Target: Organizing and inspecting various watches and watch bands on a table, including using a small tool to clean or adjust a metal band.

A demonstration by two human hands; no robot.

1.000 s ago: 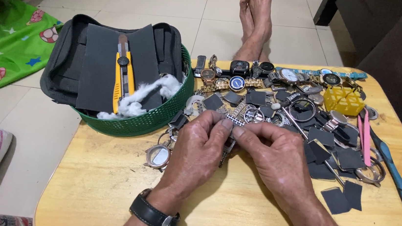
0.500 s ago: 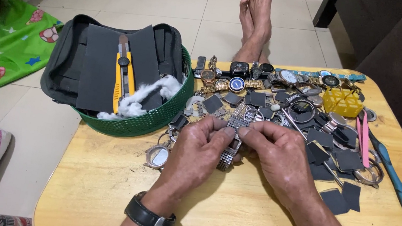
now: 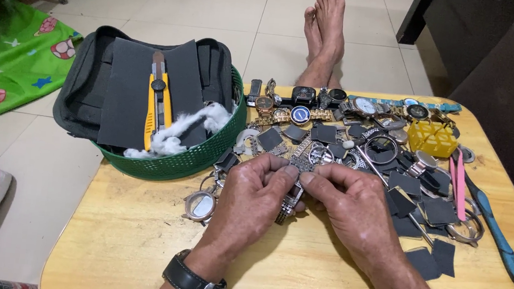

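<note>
Hands (image 3: 299, 199) pinching watch bracelet (image 3: 289, 205), watch parts (image 3: 387, 157) beyond

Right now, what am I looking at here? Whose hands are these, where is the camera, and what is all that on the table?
The camera sits on a person's head, looking down at their own hands. The left hand, with a black wristwatch, and the right hand together pinch a metal watch band. On the yellow wooden table lie watches, watch cases, dark square pieces, pink tweezers and a blue tool. A green basket holds a yellow utility knife and white fluff.
</note>
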